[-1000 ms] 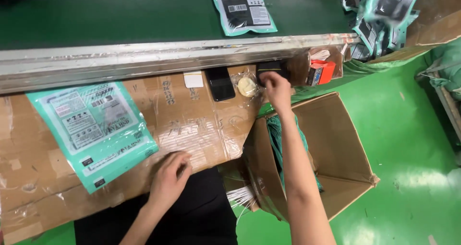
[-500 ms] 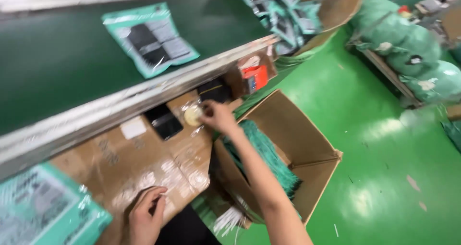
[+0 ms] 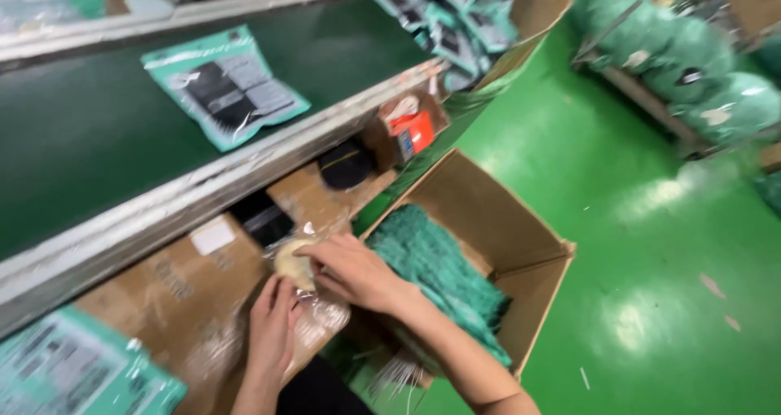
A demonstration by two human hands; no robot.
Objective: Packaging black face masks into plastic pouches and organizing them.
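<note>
Nearest to us, at six o'clock, our left hand [image 3: 272, 329] lies on the cardboard work surface [image 3: 175, 289], fingers stretched out and pressing on a crinkled clear plastic wrap [image 3: 321, 313]. A second ago that hand rested flat, farther down the surface, on nothing.

Just past it, toward one o'clock, our right hand [image 3: 354, 273] has come back from the far edge under the conveyor, where it was reaching a second ago. Its fingers now pinch a small pale roll of tape [image 3: 293, 262], which sits on the cardboard between both hands. We judge that the roll has been fetched and that both hands now meet on it and the wrap.

At three o'clock of the hands stands an open cardboard box [image 3: 496, 244] holding a heap of green bags [image 3: 443, 273].

Farther off, at eleven o'clock, a teal packet [image 3: 224, 93] lies on the dark green conveyor belt [image 3: 73, 138]. At twelve o'clock a small orange box [image 3: 411, 130] sits below the belt's metal rail [image 3: 244, 167], and more teal packets [image 3: 443, 20] pile at the end.
</note>
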